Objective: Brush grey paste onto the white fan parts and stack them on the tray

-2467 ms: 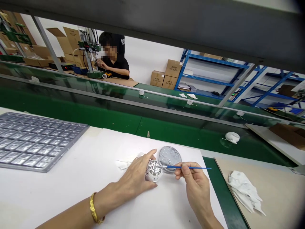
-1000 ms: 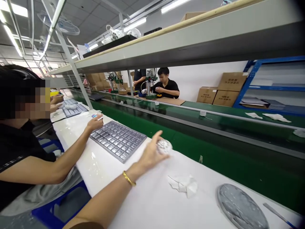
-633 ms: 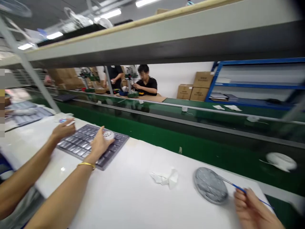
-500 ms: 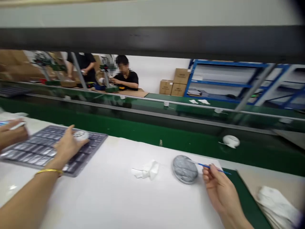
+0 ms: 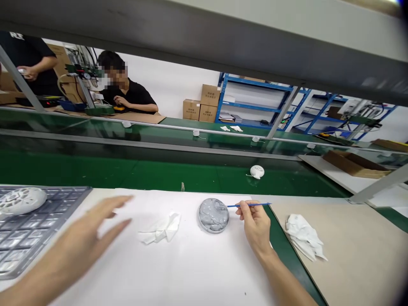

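White letters on a black shirt sleeve (image 5: 14, 35), cropped and unreadable, printing on cardboard boxes (image 5: 200, 109) too small

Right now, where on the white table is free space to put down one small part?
Bare white table lies near the front edge, between the left hand and right hand. It is crowded farther back: crumpled tissue, grey paste dish, and the tray at left.

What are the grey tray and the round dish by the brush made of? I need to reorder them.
The tray looks like thin moulded plastic: glossy grey with a grid of shallow pockets. The round dish holds a grey paste with a wet sheen and swirls; its own material is hidden. The brush has a thin blue handle, probably plastic.
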Available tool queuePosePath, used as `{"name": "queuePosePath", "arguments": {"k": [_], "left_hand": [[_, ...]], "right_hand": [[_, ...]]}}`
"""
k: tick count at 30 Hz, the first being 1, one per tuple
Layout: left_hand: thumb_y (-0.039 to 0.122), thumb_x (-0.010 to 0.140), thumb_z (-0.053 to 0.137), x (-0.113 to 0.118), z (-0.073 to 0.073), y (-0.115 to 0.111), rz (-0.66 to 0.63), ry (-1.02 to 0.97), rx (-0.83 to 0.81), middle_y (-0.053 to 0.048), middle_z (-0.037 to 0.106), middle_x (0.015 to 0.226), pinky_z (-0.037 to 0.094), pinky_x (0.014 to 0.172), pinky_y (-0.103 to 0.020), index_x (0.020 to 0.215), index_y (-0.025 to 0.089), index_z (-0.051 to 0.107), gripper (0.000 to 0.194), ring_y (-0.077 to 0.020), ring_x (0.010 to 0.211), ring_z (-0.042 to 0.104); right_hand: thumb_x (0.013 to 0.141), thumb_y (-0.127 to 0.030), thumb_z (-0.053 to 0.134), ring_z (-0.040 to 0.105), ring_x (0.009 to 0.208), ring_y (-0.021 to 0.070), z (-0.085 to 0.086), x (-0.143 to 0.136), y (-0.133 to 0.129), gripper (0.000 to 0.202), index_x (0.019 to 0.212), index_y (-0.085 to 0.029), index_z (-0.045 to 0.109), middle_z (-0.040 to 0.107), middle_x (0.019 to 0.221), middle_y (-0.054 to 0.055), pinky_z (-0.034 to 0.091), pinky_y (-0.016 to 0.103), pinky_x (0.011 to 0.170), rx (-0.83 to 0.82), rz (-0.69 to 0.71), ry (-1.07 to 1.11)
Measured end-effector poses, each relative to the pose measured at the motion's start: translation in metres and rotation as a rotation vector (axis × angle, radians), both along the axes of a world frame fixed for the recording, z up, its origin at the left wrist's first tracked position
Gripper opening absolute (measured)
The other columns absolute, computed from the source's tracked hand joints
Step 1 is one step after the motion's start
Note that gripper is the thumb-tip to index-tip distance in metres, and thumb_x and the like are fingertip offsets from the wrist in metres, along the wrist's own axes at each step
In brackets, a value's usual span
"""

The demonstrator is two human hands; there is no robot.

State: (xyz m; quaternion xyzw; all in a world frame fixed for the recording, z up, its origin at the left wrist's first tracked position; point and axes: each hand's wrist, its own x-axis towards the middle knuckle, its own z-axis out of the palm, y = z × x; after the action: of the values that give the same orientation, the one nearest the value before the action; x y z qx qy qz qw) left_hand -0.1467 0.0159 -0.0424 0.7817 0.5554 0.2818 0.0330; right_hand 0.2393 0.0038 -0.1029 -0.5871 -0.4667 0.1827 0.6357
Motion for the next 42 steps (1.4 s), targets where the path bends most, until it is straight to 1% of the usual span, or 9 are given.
{"name": "queuePosePath", "arguments": {"k": [1, 3, 5, 7, 14, 21, 27, 33, 42], "left_hand": [[0.048, 0.086, 0.047, 0.028, -0.002, -0.008, -0.14, 0.023, 0.008, -0.001, 0.059, 0.118, 0.055, 0.081, -0.042, 0.122, 0.036, 0.045, 0.037, -0.0255, 0.097, 0.063], [0.039, 0.089, 0.045, 0.071, -0.009, -0.018, -0.338, 0.063, -0.034, 0.0, 0.061, 0.116, 0.052, 0.09, -0.038, 0.121, 0.035, 0.047, 0.032, -0.022, 0.104, 0.06], [0.029, 0.091, 0.043, 0.095, -0.019, -0.022, -0.437, 0.087, -0.1, -0.002, 0.061, 0.116, 0.05, 0.094, -0.037, 0.119, 0.031, 0.05, 0.03, -0.0208, 0.108, 0.059], [0.024, 0.09, 0.04, 0.106, -0.027, -0.022, -0.455, 0.092, -0.185, -0.004, 0.061, 0.115, 0.05, 0.093, -0.038, 0.117, 0.027, 0.053, 0.03, -0.0213, 0.106, 0.059], [0.022, 0.091, 0.038, 0.106, -0.038, -0.017, -0.419, 0.056, -0.365, -0.005, 0.06, 0.114, 0.05, 0.09, -0.035, 0.117, 0.023, 0.054, 0.031, -0.0199, 0.104, 0.058], [0.026, 0.093, 0.037, 0.102, -0.043, -0.017, -0.414, -0.007, -0.361, -0.003, 0.062, 0.111, 0.05, 0.089, -0.033, 0.114, 0.025, 0.056, 0.028, -0.0187, 0.103, 0.059], [0.024, 0.093, 0.037, 0.102, -0.045, -0.016, -0.422, -0.02, -0.344, -0.003, 0.063, 0.109, 0.051, 0.088, -0.032, 0.113, 0.026, 0.056, 0.028, -0.0187, 0.101, 0.059], [0.022, 0.091, 0.039, 0.102, -0.047, -0.017, -0.434, -0.018, -0.294, -0.003, 0.063, 0.109, 0.051, 0.087, -0.032, 0.111, 0.026, 0.057, 0.027, -0.0193, 0.1, 0.059], [0.021, 0.09, 0.039, 0.102, -0.047, -0.018, -0.443, -0.034, -0.268, -0.004, 0.064, 0.106, 0.052, 0.083, -0.032, 0.109, 0.027, 0.058, 0.027, -0.0201, 0.097, 0.06]], "right_hand": [[0.079, -0.048, 0.061, 0.058, 0.057, 0.0164, -0.003, 0.0, 0.001, 0.032, 0.082, -0.017, 0.059, 0.065, 0.068, 0.005, 0.045, 0.028, 0.053, -0.002, -0.005, -0.001], [0.078, -0.05, 0.061, 0.059, 0.057, 0.0173, -0.006, 0.001, 0.003, 0.034, 0.082, -0.017, 0.059, 0.065, 0.068, 0.005, 0.045, 0.028, 0.053, -0.007, -0.008, 0.008], [0.078, -0.051, 0.062, 0.059, 0.057, 0.0173, -0.008, 0.001, 0.005, 0.034, 0.081, -0.017, 0.059, 0.065, 0.068, 0.005, 0.046, 0.028, 0.053, -0.012, -0.001, 0.022], [0.078, -0.05, 0.062, 0.059, 0.056, 0.0167, -0.008, 0.0, 0.006, 0.034, 0.081, -0.017, 0.058, 0.065, 0.066, 0.005, 0.046, 0.027, 0.052, -0.022, 0.011, 0.044], [0.072, -0.05, 0.068, 0.056, 0.048, 0.0142, -0.007, 0.0, 0.009, 0.036, 0.074, -0.014, 0.061, 0.063, 0.058, 0.004, 0.045, 0.026, 0.05, -0.088, 0.002, 0.268], [0.065, -0.045, 0.076, 0.059, 0.052, 0.0157, -0.012, 0.003, 0.013, 0.037, 0.073, -0.013, 0.06, 0.066, 0.064, 0.006, 0.049, 0.026, 0.047, -0.102, 0.034, 0.537], [0.063, -0.038, 0.08, 0.06, 0.054, 0.0133, -0.016, 0.008, 0.014, 0.033, 0.071, -0.013, 0.06, 0.066, 0.065, 0.005, 0.051, 0.022, 0.049, -0.113, 0.062, 0.738], [0.061, -0.036, 0.082, 0.061, 0.055, 0.0129, -0.014, 0.006, 0.012, 0.033, 0.072, -0.013, 0.061, 0.066, 0.065, 0.005, 0.052, 0.02, 0.05, -0.098, 0.043, 0.78], [0.059, -0.04, 0.081, 0.061, 0.051, 0.0153, -0.011, -0.004, 0.012, 0.037, 0.073, -0.012, 0.06, 0.066, 0.063, 0.005, 0.052, 0.024, 0.047, -0.058, -0.059, 0.653]]}}
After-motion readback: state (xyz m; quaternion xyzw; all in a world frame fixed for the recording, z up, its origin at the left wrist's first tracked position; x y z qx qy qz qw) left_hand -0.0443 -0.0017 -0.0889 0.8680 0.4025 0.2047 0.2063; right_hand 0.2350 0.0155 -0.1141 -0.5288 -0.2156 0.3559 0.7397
